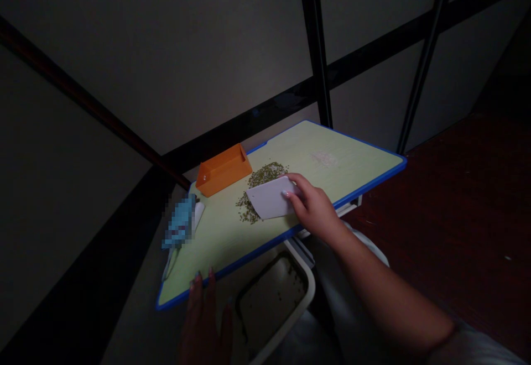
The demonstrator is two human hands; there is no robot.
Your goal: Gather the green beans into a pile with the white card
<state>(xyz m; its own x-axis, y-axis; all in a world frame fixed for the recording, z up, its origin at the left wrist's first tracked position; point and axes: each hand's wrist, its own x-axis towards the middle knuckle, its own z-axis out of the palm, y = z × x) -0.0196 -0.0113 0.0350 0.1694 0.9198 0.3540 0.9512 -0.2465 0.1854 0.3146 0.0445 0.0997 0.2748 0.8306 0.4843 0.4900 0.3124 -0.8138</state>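
The right hand (317, 207) grips a white scraper (269, 198), its free end at the small green grains (267, 172) scattered across the bench (357, 157). The left hand (205, 321), fingers extended, lies at the near edge; an orange box (224, 176) stands just beside the grains.

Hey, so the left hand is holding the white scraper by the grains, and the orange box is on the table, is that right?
Not quite: the head view shows the right hand holding the white scraper by the grains. The orange box is on the table.
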